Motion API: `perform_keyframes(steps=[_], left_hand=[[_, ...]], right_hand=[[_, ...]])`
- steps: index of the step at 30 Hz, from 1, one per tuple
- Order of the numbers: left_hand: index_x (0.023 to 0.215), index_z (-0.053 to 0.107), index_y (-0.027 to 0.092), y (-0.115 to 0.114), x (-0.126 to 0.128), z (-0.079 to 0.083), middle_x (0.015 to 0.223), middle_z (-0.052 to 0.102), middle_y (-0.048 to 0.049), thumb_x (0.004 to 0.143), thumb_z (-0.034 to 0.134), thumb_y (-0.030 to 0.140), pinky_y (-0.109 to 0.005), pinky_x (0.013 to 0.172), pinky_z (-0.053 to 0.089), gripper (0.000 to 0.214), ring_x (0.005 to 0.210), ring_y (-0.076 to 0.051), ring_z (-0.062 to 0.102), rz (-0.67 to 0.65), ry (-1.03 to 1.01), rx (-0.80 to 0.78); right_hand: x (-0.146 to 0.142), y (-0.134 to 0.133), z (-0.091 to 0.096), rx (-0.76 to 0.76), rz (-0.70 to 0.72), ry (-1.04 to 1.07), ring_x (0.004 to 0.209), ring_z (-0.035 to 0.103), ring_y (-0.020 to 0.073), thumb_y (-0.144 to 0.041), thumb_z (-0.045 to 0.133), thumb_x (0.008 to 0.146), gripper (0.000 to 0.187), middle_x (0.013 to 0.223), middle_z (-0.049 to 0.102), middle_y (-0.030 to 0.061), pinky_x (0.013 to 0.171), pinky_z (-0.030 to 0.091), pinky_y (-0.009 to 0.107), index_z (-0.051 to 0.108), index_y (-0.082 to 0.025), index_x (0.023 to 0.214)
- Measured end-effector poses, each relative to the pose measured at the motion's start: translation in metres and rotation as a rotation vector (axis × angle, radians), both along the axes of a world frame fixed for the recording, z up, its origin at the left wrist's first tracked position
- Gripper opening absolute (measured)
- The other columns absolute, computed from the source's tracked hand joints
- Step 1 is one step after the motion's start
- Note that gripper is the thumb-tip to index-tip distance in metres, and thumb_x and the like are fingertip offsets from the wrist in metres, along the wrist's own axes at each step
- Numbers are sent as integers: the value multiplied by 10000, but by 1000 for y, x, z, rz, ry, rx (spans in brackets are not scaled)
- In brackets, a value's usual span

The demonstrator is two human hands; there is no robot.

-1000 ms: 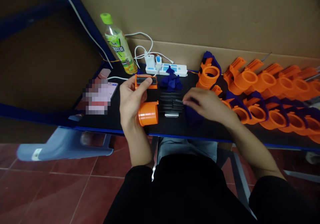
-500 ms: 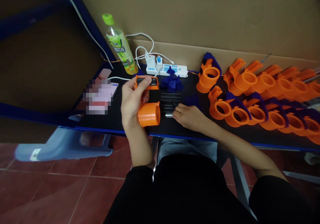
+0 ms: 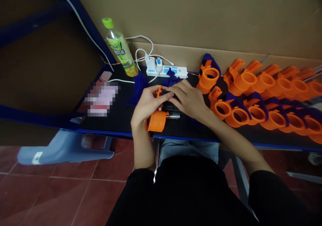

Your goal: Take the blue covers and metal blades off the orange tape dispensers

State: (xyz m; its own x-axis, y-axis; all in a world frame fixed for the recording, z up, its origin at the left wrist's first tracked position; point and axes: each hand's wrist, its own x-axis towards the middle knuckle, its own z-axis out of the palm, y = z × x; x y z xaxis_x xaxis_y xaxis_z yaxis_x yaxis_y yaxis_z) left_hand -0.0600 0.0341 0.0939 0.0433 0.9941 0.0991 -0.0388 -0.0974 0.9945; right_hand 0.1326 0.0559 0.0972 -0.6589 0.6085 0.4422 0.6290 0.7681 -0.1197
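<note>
My left hand (image 3: 147, 106) is closed around an orange plastic part with a round cup-like ring (image 3: 157, 122), held low over the black table. Its thumb lies along a dark insert in the part's upper slot. My right hand (image 3: 190, 98) meets it from the right, its bent fingertips pressed together at the slot; whatever they pinch is hidden. Under the hands lie black pieces and a silver metal piece (image 3: 173, 116), partly covered. A dark blue part (image 3: 139, 88) stands left of my left hand, and more blue pieces (image 3: 171, 80) lie behind the hands.
Two rows of orange ring parts (image 3: 244, 83), several with blue pieces, fill the right side. At the back stand a drink bottle (image 3: 123, 53) and a white power strip (image 3: 176, 71) with cables. A blue stool (image 3: 65, 148) is below the table at left.
My right hand has risen from the black pieces to the orange part's slot. My left hand has moved right and slightly down with the part, uncovering the blue part at left.
</note>
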Motion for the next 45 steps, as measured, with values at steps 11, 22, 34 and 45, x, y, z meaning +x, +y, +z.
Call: perform_keyframes(steps=[11, 22, 34, 45], left_hand=[[911, 823, 185, 2, -26, -1, 587, 608, 6, 862, 838, 411, -232, 386, 212, 232, 383, -67, 412, 320, -132, 106], [907, 787, 203, 3, -22, -4, 635, 646, 7, 895, 810, 405, -278, 397, 179, 203, 398, -79, 467, 338, -205, 129], [1005, 629, 223, -2, 29, 7, 844, 719, -25, 992, 710, 565, -278, 561, 460, 352, 693, -151, 697, 440, -454, 266], [1280, 698, 265, 8, 24, -8, 1483, 710, -125, 984, 701, 605, -543, 1099, 580, 451, 1461, -348, 626, 183, -337, 286]], right_hand=[[46, 5, -19, -189, 38, -177, 1141, 597, 288, -341, 660, 1067, 259, 1181, 719, 120, 983, 500, 424, 780, -155, 1200], [38, 7, -36, -202, 43, -210, 1167, 576, 286, -348, 642, 1077, 288, 1243, 711, 135, 990, 486, 430, 783, -158, 1241], [25, -40, 33, -315, 273, 143, 1494, 508, 293, -434, 705, 1028, 664, 1621, 540, 102, 1241, 459, 512, 494, -317, 1646], [151, 29, 69, 212, -572, -21, 1387, 559, 366, -536, 731, 975, 726, 1478, 648, 173, 1171, 448, 513, 571, -201, 1599]])
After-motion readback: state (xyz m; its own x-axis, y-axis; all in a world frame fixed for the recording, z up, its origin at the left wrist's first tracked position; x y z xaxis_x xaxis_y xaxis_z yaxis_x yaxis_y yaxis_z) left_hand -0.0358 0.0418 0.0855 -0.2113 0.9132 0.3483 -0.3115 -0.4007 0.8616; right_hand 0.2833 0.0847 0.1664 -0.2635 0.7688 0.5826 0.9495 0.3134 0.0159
